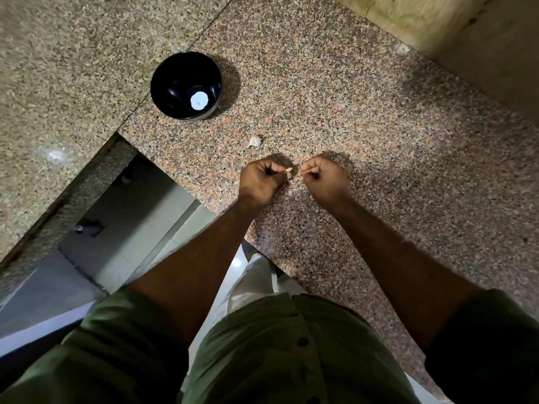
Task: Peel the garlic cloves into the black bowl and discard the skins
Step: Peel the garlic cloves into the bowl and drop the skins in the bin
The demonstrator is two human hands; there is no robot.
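We look straight down on a speckled granite counter (364, 118), pinkish-brown with black and orange flecks, which fills the view beyond and to the right of the grip. A second slab of paler, greyer granite (73, 68) meets it along a straight seam running away to the upper left. At the far right, a beige wall (466, 39) rises from the counter's back edge. Below and to the left of the grip, the counter's edge drops away to a grey tiled floor (131, 228) in shadow. Light falls from above, casting soft shadows on the stone.
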